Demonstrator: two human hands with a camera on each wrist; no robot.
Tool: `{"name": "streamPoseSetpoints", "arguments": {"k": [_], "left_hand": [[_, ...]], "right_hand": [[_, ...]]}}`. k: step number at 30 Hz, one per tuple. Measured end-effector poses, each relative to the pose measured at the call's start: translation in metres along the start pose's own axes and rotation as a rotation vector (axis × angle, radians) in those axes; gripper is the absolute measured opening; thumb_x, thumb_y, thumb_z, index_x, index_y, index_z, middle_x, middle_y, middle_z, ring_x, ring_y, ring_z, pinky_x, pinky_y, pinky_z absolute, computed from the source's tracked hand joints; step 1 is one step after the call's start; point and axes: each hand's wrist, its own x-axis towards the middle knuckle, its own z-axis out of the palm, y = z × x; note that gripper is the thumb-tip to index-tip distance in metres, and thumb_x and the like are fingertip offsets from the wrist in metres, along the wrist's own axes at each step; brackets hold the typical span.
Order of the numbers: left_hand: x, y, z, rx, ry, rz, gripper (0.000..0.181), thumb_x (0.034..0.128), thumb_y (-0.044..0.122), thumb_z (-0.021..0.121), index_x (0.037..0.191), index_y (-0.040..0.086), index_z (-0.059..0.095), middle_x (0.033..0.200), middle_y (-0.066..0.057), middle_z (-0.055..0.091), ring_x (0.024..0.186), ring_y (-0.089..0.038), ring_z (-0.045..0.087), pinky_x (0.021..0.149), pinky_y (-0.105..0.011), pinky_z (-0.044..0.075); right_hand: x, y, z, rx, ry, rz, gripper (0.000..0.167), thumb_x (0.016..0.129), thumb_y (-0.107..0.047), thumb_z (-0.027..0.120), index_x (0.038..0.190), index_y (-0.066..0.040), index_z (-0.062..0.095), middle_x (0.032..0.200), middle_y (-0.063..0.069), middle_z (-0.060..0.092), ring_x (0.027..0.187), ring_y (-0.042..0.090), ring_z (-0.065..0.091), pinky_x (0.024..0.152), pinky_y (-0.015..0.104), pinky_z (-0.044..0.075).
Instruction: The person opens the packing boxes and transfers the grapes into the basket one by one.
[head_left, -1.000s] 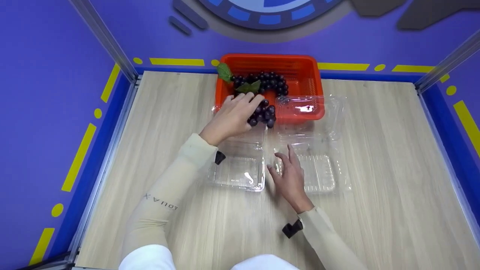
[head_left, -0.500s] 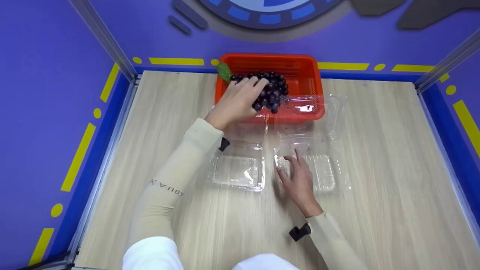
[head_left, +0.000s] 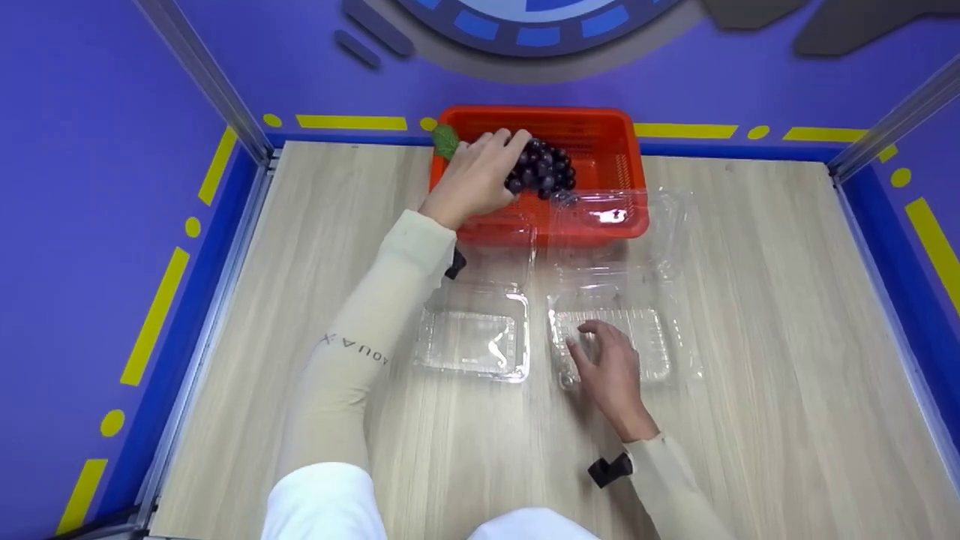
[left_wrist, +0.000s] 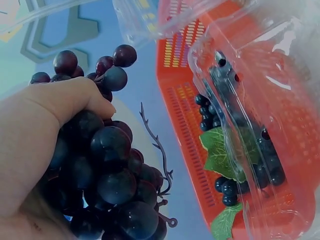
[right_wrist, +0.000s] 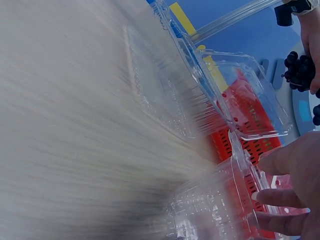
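My left hand (head_left: 480,176) grips a bunch of dark purple grapes (left_wrist: 115,185) and is over the left part of the red plastic basket (head_left: 525,112). Curled around the bunch, the thumb shows in the left wrist view. Inside the basket lie more dark grapes (left_wrist: 230,187) with a green leaf (left_wrist: 217,150); the hand partly hides them in the head view. My right hand (head_left: 611,367), fingers loosely bent and holding nothing, is over the front of the right clear clamshell box (head_left: 652,345). Whether it touches the box, I cannot tell.
A second clear clamshell box (head_left: 472,341) lies lid-up to the left of the first. The right box's raised lid (head_left: 600,217) overlaps the basket's front. Blue-purple panels (head_left: 337,82) bound the wooden tabletop (head_left: 772,337) at the back and sides.
My left hand has carried the grape bunch away from me, from the basket's front edge to over its inside. The right hand has drawn back toward me and slightly right.
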Motion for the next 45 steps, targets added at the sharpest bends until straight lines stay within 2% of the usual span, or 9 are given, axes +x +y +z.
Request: {"name": "streamPoseSetpoints", "arguments": {"k": [6,13,18,24,28,34,45], "left_hand": [[0.015,-0.002,0.002,-0.004,-0.04,-0.028,0.071,0.0875,0.029,0.069,0.146,0.018,0.029,0.148,-0.01,0.042,0.134,-0.03,0.043,0.112,-0.061,0.03],[0.032,-0.005,0.009,0.002,-0.081,-0.097,0.074,0.0891,0.031,0.067,0.149,0.02,0.025,0.154,-0.009,0.035,0.141,-0.03,0.037,0.115,-0.059,0.027],[0.044,-0.005,0.016,0.007,-0.081,-0.117,0.074,0.0896,0.032,0.066,0.15,0.02,0.024,0.152,-0.008,0.037,0.137,-0.029,0.041,0.113,-0.058,0.032],[0.056,-0.005,0.023,0.02,-0.053,-0.126,0.075,0.0887,0.033,0.066,0.149,0.019,0.024,0.148,-0.009,0.041,0.131,-0.029,0.046,0.109,-0.056,0.037],[0.064,-0.004,0.028,0.003,-0.055,-0.14,0.075,0.0888,0.034,0.066,0.149,0.019,0.024,0.148,-0.009,0.042,0.13,-0.029,0.047,0.109,-0.055,0.037],[0.071,-0.001,0.034,-0.04,-0.044,-0.17,0.073,0.089,0.033,0.066,0.149,0.019,0.026,0.145,-0.007,0.045,0.126,-0.028,0.052,0.107,-0.051,0.041],[0.077,0.008,0.042,-0.08,-0.05,-0.152,0.072,0.0893,0.024,0.065,0.151,0.017,0.027,0.139,-0.007,0.052,0.118,-0.025,0.057,0.099,-0.04,0.049]], "right_hand": [[-0.003,0.0,-0.003,0.018,0.03,0.001,0.024,0.089,-0.026,0.069,0.104,-0.008,0.067,0.115,0.011,0.067,0.115,0.03,0.057,0.098,0.048,0.041],[-0.006,-0.002,-0.006,0.042,0.033,-0.018,0.022,0.09,-0.024,0.067,0.104,-0.007,0.068,0.113,0.011,0.068,0.115,0.031,0.058,0.099,0.048,0.041],[-0.009,-0.004,-0.008,0.062,0.023,-0.005,0.02,0.09,-0.022,0.067,0.104,-0.006,0.068,0.113,0.011,0.068,0.115,0.03,0.058,0.101,0.046,0.041],[-0.01,-0.002,-0.009,0.085,0.014,0.01,0.018,0.09,-0.02,0.067,0.102,-0.006,0.068,0.113,0.011,0.067,0.115,0.029,0.058,0.101,0.046,0.04],[-0.01,-0.002,-0.01,0.116,0.011,0.001,0.016,0.091,-0.018,0.066,0.1,-0.006,0.068,0.115,0.012,0.067,0.116,0.029,0.057,0.102,0.046,0.04],[-0.01,-0.001,-0.011,0.137,0.031,-0.024,0.012,0.09,-0.016,0.067,0.096,-0.005,0.068,0.115,0.013,0.067,0.115,0.03,0.058,0.101,0.045,0.041],[-0.012,0.0,-0.011,0.136,0.031,0.008,0.012,0.092,-0.018,0.064,0.097,-0.008,0.067,0.116,0.011,0.067,0.116,0.028,0.057,0.102,0.045,0.04]]}}
